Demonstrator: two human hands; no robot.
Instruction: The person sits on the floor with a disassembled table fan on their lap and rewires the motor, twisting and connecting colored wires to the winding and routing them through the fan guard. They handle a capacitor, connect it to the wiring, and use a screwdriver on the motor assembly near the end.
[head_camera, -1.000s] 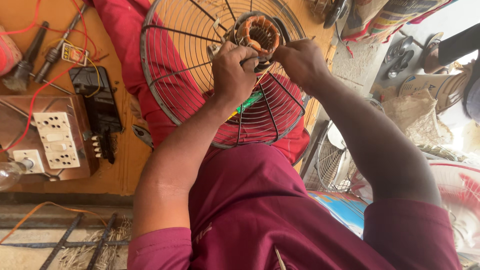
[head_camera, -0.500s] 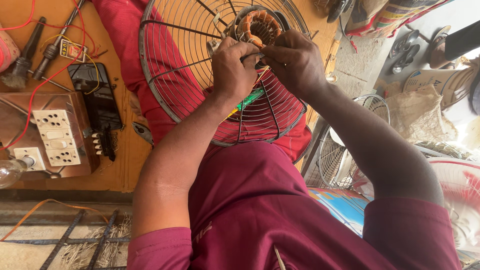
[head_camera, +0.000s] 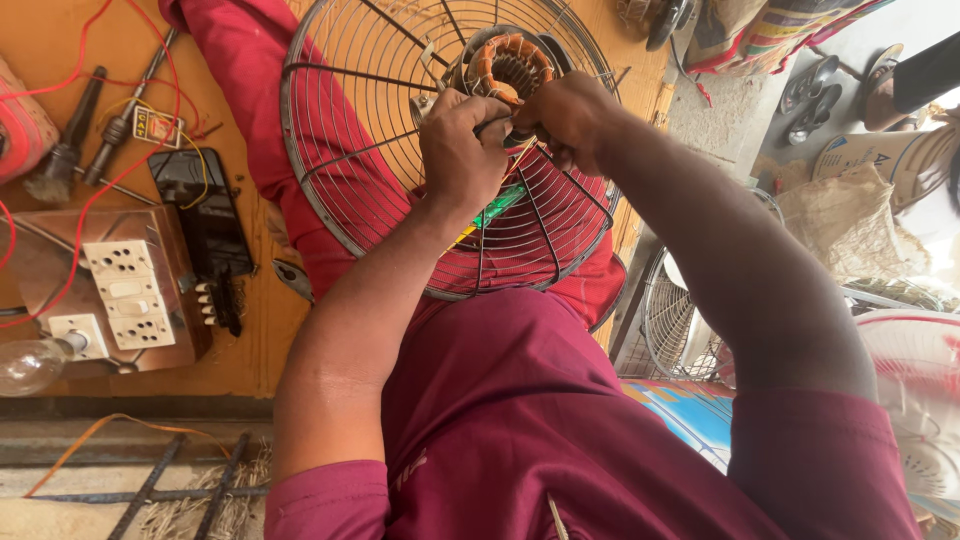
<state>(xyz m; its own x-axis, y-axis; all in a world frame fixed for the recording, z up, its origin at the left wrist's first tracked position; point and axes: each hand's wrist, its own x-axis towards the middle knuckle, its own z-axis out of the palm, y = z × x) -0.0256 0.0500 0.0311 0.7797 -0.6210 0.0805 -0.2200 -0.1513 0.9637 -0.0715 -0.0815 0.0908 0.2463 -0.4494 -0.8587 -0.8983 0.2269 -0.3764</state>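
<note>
A round wire fan guard (head_camera: 340, 190) rests on my lap and on a red cloth (head_camera: 245, 60). At its hub sits a fan motor (head_camera: 510, 62) with bare copper windings. My left hand (head_camera: 460, 150) and my right hand (head_camera: 570, 112) meet at the motor's near edge, fingers closed and touching each other. A thin dark piece (head_camera: 497, 126) shows between the fingertips; I cannot tell what it is. A green and yellow object (head_camera: 497, 207) lies behind the guard wires just below my left hand.
On the orange surface at left lie a wooden board with white sockets (head_camera: 130, 290), a glass bulb (head_camera: 30, 365), a black device (head_camera: 205, 215), screwdrivers (head_camera: 70, 150), red wires and pliers (head_camera: 293, 280). A white fan guard (head_camera: 680, 320) and a pink fan (head_camera: 920, 400) stand at right.
My right hand has moved left onto the motor until it touches my left hand. The left hand stays at the motor's edge.
</note>
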